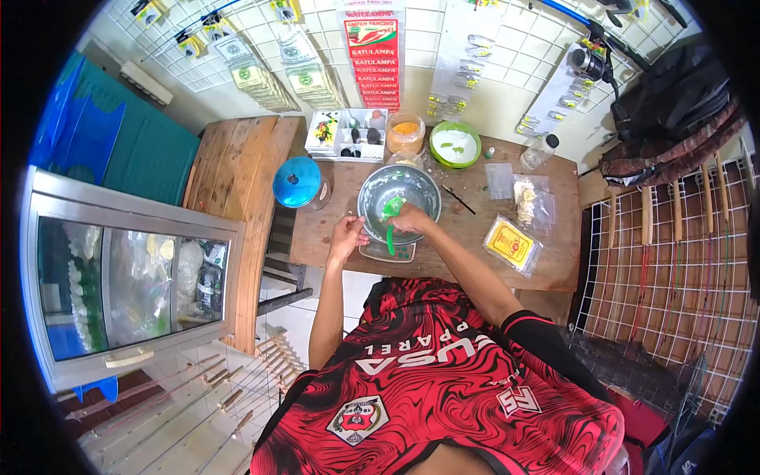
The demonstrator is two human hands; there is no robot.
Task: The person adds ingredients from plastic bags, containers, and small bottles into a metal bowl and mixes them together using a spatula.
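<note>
A metal bowl (372, 194) rests on a small scale (404, 253) near the front of the wooden table. My right hand (410, 220) reaches over the bowl's right side, its fingers closed around a green spoon (389, 237). Green material (392, 207) lies in the bowl beside those fingers. At the bowl's left rim is my left hand (348, 236), its fingers bent together; whether they grip the rim or something small cannot be made out.
Behind the bowl stand a jar of orange powder (405, 136), a green bowl of white powder (455, 144) and a compartment box (362, 134). A blue-lidded container (299, 184) is left. Right lie a dark stick (459, 200), plastic bags (526, 202), a yellow packet (511, 244) and a clear bottle (540, 152).
</note>
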